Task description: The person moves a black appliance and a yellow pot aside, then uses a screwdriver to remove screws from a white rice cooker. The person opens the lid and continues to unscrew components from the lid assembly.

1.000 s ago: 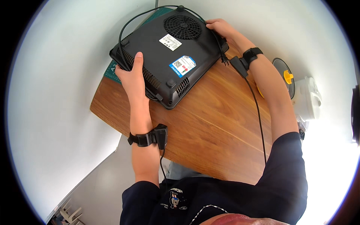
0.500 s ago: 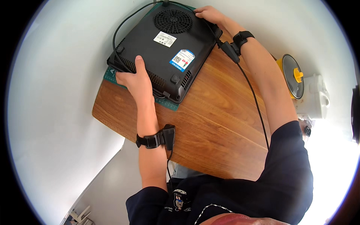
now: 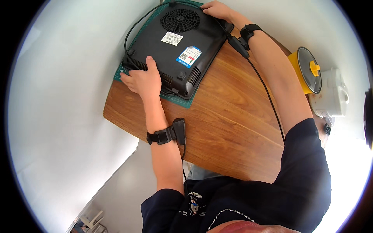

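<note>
A black induction cooker (image 3: 155, 50) lies upside down on a green cutting mat (image 3: 179, 101). Its underside faces up, with a round fan grille (image 3: 180, 20), vent slots, small feet and two labels. My left hand (image 3: 147, 79) grips the near left edge, thumb on the underside and fingers curled beside the rim. At the far right edge, my right hand (image 3: 218, 10) grips the rim, its fingertips partly hidden. A black power cord (image 3: 127, 37) loops around the cooker's left side and across its far end.
The mat lies on a wooden table (image 3: 229, 116) against a white wall. On the right stand a yellow pot with a glass lid (image 3: 304, 70) and a white kettle-like appliance (image 3: 330, 93). Black straps with cabled modules (image 3: 178, 131) sit on both wrists.
The cooker sits lower and flatter on the mat, and more green shows along its left side. My left fingers have come out from beneath its edge. The whole view has shifted slightly.
</note>
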Available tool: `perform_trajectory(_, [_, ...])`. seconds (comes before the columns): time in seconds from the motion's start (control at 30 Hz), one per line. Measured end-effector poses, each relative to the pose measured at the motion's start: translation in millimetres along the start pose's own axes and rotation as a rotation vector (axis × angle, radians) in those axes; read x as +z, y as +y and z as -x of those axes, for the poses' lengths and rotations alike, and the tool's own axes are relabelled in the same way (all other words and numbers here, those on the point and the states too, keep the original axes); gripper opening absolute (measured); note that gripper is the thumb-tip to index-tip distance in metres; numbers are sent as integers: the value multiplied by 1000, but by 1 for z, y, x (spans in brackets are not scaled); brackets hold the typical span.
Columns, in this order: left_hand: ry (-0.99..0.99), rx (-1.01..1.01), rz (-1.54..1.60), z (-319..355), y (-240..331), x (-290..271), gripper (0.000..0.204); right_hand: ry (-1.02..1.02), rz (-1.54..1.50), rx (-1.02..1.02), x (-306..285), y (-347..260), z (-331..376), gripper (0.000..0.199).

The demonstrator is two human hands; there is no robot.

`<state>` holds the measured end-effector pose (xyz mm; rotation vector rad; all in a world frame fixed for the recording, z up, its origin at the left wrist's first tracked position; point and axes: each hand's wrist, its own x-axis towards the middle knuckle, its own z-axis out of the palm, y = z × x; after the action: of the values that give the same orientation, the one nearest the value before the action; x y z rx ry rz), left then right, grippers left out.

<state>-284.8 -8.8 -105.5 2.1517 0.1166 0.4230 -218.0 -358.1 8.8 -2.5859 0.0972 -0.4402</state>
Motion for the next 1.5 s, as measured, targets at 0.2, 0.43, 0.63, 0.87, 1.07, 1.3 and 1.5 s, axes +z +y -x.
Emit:
perform_trajectory(0.2, [-5, 23, -76, 3, 3, 0, 110, 14, 260, -94, 11, 21, -23, 40])
perform_trajectory(0.43, [209, 195, -141, 9, 0, -11, 102, 139, 232, -150, -10, 6, 3, 41])
perform_trajectory(0.63, [321, 509, -79, 20, 20, -14, 78, 253, 118, -394, -57, -42, 122, 38])
perform_trajectory(0.87, [156, 1008, 133, 52, 56, -21, 56, 632, -106, -92, -98, -52, 298, 34])
perform_trajectory(1.07, [-254, 1196, 272, 91, 65, -14, 48, 1017, -233, 155, -63, 16, 408, 37])
perform_trajectory(1.3, [-905, 1074, 353, 122, 34, -2, 48, 886, -59, 451, 7, 25, 432, 90])
perform_trajectory(1.5, [-1054, 955, 315, 122, 21, 2, 49, 836, -115, 468, 5, 31, 410, 102])
